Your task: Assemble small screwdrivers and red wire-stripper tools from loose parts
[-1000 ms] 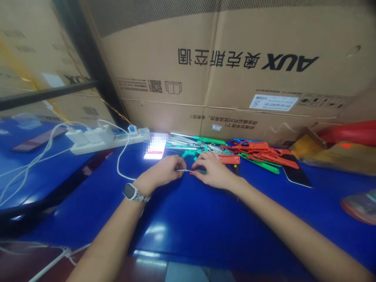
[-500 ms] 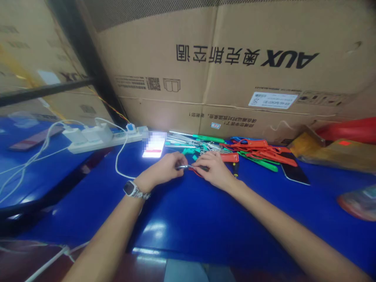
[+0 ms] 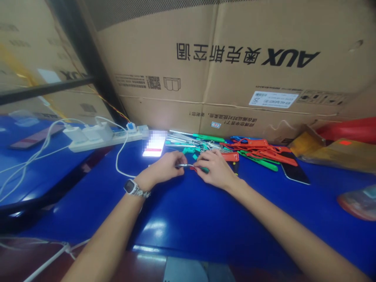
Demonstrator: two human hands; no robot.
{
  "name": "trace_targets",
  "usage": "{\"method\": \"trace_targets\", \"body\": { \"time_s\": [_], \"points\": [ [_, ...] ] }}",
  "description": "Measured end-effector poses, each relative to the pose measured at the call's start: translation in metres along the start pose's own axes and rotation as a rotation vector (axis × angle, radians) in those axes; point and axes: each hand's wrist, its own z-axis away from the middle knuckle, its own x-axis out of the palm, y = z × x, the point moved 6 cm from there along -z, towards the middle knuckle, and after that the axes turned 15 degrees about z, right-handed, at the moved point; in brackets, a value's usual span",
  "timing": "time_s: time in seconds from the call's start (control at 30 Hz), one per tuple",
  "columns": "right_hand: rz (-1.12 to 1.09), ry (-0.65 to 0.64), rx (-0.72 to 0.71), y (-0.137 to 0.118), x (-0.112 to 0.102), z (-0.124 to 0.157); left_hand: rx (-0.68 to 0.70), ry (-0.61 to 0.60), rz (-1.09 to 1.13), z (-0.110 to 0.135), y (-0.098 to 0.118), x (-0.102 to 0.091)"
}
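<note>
My left hand (image 3: pixel 170 165) is closed, thumb and fingers pinching a thin metal rod (image 3: pixel 183 165). The rod runs level toward my right hand (image 3: pixel 216 168), whose fingers are curled and closed around its other end. A bit of green plastic (image 3: pixel 205 170) shows beneath the right fingers, and a little red shows by the thumb; most of this end is hidden. Just behind both hands lies a heap of loose metal rods (image 3: pixel 180 138) and small green pieces (image 3: pixel 189 150). To its right are red plastic handles (image 3: pixel 258 145) and long green handles (image 3: pixel 210 138).
A lit phone (image 3: pixel 154 147) lies behind my left hand, beside a white power strip (image 3: pixel 117 138) with chargers and cables. Farther right are a dark phone (image 3: pixel 295 172) and a clear container (image 3: pixel 360 201). A large cardboard box (image 3: pixel 164 107) stands along the back of the blue table (image 3: pixel 182 227).
Both hands stay almost in place. The metal rod shows a little more between them, and the green plastic under my right fingers is easier to see.
</note>
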Motion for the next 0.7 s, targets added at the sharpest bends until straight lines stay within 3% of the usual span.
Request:
{"method": "trace_targets", "body": {
  "time_s": [0.43,0.7],
  "points": [
    [0.191,-0.11,-0.067,-0.0067,0.0036,-0.0022,0.011,0.018,-0.022,-0.0012,-0.0022,0.0006],
    [0.224,-0.156,-0.03,-0.0093,0.0046,-0.004,0.039,0.022,-0.058,-0.0024,-0.0011,0.002]
  ]
}}
